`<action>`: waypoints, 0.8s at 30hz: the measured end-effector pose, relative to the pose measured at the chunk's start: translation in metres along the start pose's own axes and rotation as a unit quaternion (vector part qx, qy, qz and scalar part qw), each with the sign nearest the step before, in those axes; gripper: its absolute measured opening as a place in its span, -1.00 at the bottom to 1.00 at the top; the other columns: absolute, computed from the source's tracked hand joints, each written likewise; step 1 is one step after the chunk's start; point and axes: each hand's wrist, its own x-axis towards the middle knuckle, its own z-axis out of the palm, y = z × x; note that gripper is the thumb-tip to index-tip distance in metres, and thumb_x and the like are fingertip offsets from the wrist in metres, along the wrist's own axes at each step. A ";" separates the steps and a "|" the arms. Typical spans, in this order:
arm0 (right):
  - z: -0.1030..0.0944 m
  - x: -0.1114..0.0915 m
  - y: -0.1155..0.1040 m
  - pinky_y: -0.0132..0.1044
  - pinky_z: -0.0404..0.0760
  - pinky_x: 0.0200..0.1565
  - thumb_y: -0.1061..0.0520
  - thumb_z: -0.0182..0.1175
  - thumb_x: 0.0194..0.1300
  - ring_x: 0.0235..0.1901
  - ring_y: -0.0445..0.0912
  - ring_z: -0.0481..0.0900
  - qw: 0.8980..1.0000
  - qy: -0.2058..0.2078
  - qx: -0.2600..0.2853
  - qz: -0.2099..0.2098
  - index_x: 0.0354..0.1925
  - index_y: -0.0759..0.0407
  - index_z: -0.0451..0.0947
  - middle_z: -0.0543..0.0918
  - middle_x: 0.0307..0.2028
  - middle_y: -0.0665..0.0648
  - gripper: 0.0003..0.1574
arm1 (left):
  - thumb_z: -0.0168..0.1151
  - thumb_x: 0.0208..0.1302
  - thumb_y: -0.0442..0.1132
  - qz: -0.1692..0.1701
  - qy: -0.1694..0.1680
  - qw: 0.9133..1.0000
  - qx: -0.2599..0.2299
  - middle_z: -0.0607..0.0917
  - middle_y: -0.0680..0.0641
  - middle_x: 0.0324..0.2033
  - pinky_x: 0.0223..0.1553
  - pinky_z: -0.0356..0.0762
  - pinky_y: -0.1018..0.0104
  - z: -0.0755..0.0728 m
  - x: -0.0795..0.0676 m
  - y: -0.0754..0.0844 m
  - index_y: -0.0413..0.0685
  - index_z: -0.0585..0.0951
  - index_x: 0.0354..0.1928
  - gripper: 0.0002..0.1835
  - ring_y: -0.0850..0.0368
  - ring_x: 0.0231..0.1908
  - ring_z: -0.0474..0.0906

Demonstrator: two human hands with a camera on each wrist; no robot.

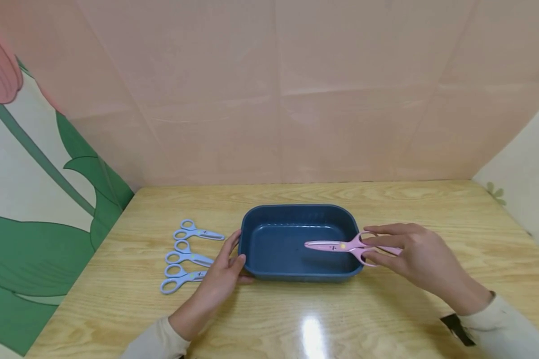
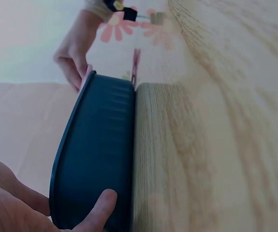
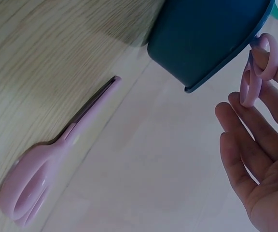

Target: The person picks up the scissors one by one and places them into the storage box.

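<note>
A dark blue plastic bin [image 1: 269, 257] stands on the wooden table. My left hand [image 1: 224, 269] holds its left end, with the thumb [image 2: 100, 205] against its outer wall. Pink scissors [image 1: 330, 246] hang over the bin's right part, blades closed and pointing left. My right hand [image 1: 413, 254] pinches them by the handle loops [image 3: 267, 58], just past the right rim. A second pair of pink scissors [image 3: 42, 169] lies on the table to the right of the bin; in the head view my right hand mostly hides it.
Three light blue scissors lie left of the bin: a far pair [image 1: 202, 233], a middle pair [image 1: 186, 256] and a near pair [image 1: 179, 277]. My left hand overlaps the nearer ones in the head view. A pinkish covering [image 1: 278, 124] rises behind the table's far edge.
</note>
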 end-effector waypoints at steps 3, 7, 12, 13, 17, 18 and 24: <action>0.001 0.001 -0.001 -0.34 0.64 -0.39 0.01 0.61 -0.19 -0.28 -0.04 0.77 1.000 0.003 0.007 -0.007 -0.25 -0.13 0.81 0.81 -0.15 -0.02 -0.60 | -0.20 0.56 -0.40 0.000 -0.005 1.000 0.000 -0.02 -0.27 0.56 -0.14 0.71 0.03 -0.001 0.000 -0.001 0.00 -0.01 0.57 -0.38 -0.30 0.18 0.51; 0.004 0.003 -0.002 -0.43 0.57 -0.41 0.01 0.60 -0.20 -0.31 -0.06 0.76 1.000 0.011 0.010 -0.019 -0.26 -0.13 0.81 0.81 -0.16 -0.03 -0.60 | -0.24 0.56 -0.40 -0.004 -0.009 1.000 -0.007 -0.04 -0.28 0.56 -0.12 0.71 0.01 -0.002 0.000 0.000 -0.01 -0.02 0.57 -0.39 -0.33 0.24 0.45; 0.005 0.005 -0.004 -0.25 0.66 -0.36 -0.03 0.59 -0.15 -0.29 -0.07 0.77 0.999 0.010 0.002 -0.030 -0.25 -0.12 0.82 0.82 -0.17 -0.04 -0.63 | -0.25 0.55 -0.42 0.002 -0.006 1.000 -0.012 -0.02 -0.27 0.56 -0.11 0.70 0.01 -0.001 0.000 0.001 -0.01 0.00 0.57 -0.39 -0.33 0.27 0.42; 0.005 0.005 -0.004 -0.22 0.67 -0.34 -0.04 0.58 -0.14 -0.29 -0.07 0.77 0.999 0.010 0.000 -0.033 -0.25 -0.11 0.82 0.82 -0.18 -0.04 -0.64 | -0.25 0.55 -0.42 0.004 -0.006 1.000 -0.011 -0.01 -0.26 0.56 -0.11 0.71 0.01 -0.001 0.000 0.001 -0.01 0.00 0.57 -0.39 -0.32 0.26 0.43; 0.005 0.006 -0.005 -0.16 0.69 -0.30 -0.06 0.57 -0.12 -0.28 -0.08 0.77 0.999 0.012 -0.004 -0.038 -0.26 -0.10 0.82 0.82 -0.19 -0.04 -0.65 | -0.22 0.54 -0.44 0.010 -0.001 1.000 -0.013 0.02 -0.25 0.56 -0.11 0.71 0.01 -0.001 0.000 0.001 -0.02 0.00 0.57 -0.38 -0.28 0.20 0.49; 0.005 0.006 -0.005 -0.14 0.69 -0.30 -0.07 0.57 -0.12 -0.28 -0.08 0.77 0.999 0.012 -0.005 -0.038 -0.26 -0.10 0.82 0.82 -0.19 -0.04 -0.65 | -0.22 0.53 -0.45 0.011 0.000 1.000 -0.015 0.03 -0.25 0.55 -0.11 0.71 0.01 -0.002 0.000 0.001 -0.03 0.01 0.57 -0.37 -0.28 0.19 0.49; 0.004 0.009 -0.008 -0.16 0.70 -0.32 -0.07 0.57 -0.10 -0.29 -0.08 0.77 0.999 0.009 -0.004 -0.043 -0.28 -0.10 0.82 0.82 -0.20 -0.03 -0.68 | -0.20 0.52 -0.47 0.016 0.006 0.999 -0.028 0.05 -0.27 0.54 -0.13 0.71 -0.01 -0.002 -0.001 0.001 -0.07 0.01 0.56 -0.37 -0.30 0.21 0.48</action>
